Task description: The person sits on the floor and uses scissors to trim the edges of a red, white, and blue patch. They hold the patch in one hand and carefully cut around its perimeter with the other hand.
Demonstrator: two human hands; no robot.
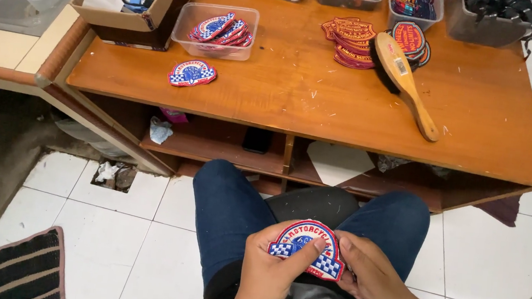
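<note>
I hold an embroidered patch, red, white and blue with checkered corners, over my lap. My left hand grips its left side with the thumb across the face. My right hand holds the right edge from behind, thumb on top. A matching patch lies alone on the wooden table. More of the same kind fill a clear plastic tub behind it.
A wooden brush lies on the table beside a stack of red and orange patches. A cardboard box stands at the back left, bins at the back right. Shelves run under the table; white floor tiles and a striped mat lie below.
</note>
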